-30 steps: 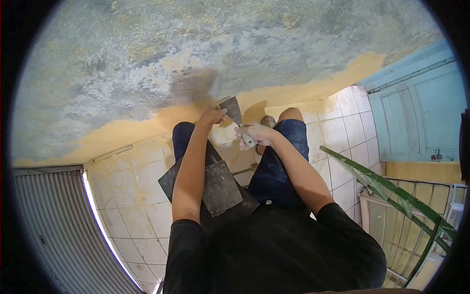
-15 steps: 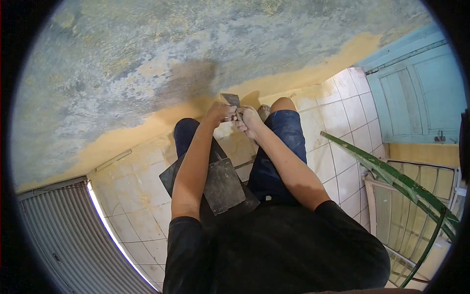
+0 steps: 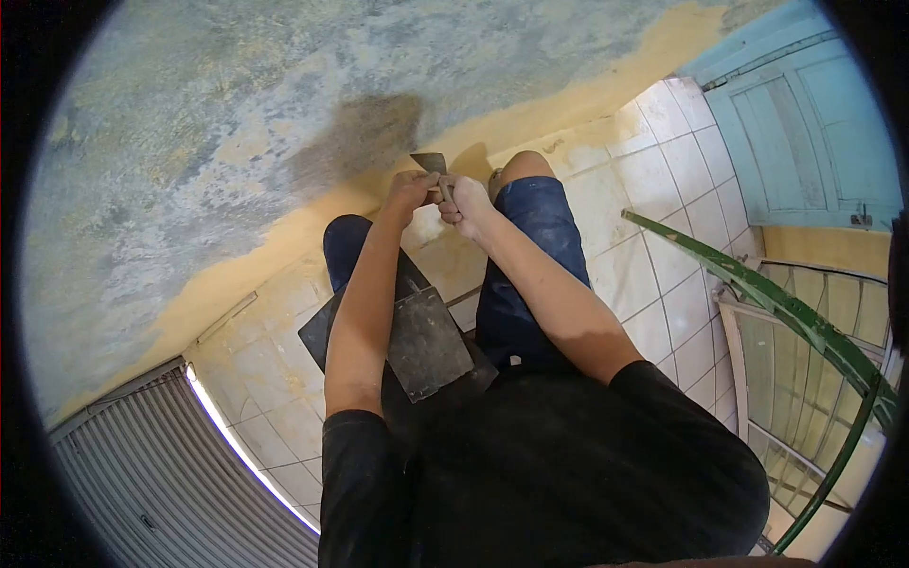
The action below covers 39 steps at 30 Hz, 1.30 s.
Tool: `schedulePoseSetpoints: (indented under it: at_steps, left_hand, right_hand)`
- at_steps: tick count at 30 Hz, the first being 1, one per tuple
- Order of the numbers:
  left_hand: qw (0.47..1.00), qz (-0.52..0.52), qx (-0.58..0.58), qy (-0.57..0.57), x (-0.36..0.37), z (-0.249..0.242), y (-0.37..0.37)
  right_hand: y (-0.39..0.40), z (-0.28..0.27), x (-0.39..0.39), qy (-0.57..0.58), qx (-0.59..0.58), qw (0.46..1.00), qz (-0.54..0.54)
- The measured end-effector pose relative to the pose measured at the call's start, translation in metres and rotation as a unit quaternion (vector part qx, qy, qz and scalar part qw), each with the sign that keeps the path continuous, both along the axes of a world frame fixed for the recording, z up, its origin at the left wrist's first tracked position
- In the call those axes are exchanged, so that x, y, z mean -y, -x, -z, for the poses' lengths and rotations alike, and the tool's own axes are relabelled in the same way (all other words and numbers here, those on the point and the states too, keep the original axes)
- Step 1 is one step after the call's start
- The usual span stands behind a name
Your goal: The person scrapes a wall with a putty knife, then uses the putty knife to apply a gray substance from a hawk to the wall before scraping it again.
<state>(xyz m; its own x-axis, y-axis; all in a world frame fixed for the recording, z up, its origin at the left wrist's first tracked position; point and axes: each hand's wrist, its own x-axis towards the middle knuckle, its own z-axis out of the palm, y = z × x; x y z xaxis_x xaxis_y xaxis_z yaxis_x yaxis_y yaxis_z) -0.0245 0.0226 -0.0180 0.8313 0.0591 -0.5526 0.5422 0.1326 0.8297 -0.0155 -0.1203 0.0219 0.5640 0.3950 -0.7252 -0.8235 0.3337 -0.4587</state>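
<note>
Close to the wall, my right hand (image 3: 469, 205) is closed around the handle of a putty knife. Its grey, flared blade (image 3: 431, 162) points up toward the wall. My left hand (image 3: 411, 195) meets it from the left, with fingers pinched at the putty knife just below the blade. Whether a small bit of something else sits between those fingertips is hidden. A dark, worn rectangular board (image 3: 428, 346) lies across my lap, under my left forearm, on top of another dark flat surface (image 3: 317, 331).
The wall (image 3: 237, 142) has patchy grey-blue paint, a yellow lower band and a brownish patch (image 3: 365, 142). White floor tiles (image 3: 630, 275) run below. A blue door (image 3: 805, 142), green curved metal piece (image 3: 757, 284) and frame (image 3: 743, 360) stand right; a corrugated shutter (image 3: 170, 464) is left.
Both hands and the putty knife have shifted slightly up and left in view, still together. The camera view has tilted a little. The board stays on my lap.
</note>
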Motion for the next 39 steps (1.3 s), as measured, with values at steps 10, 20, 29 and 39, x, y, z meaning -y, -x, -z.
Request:
schedulePoseSetpoints:
  at_steps: [10,20,29,39]
  left_hand:
    - [0.999,0.026,-0.023,-0.036,0.002,-0.012,0.005]
    - [0.840,0.129,0.054,-0.525,-0.054,0.078,0.010]
    - [0.881,-0.186,0.012,-0.434,-0.105,-0.003,0.050]
    - [0.935,-0.279,0.091,-0.201,-0.123,0.018,0.052]
  right_hand:
    - [-0.007,0.018,-0.005,-0.001,0.023,0.999,-0.039]
    - [-0.006,0.024,-0.003,0.014,0.030,0.999,-0.036]
    - [-0.001,0.012,-0.007,0.058,0.034,0.997,-0.026]
    - [0.001,0.016,-0.012,0.067,0.041,0.996,-0.044]
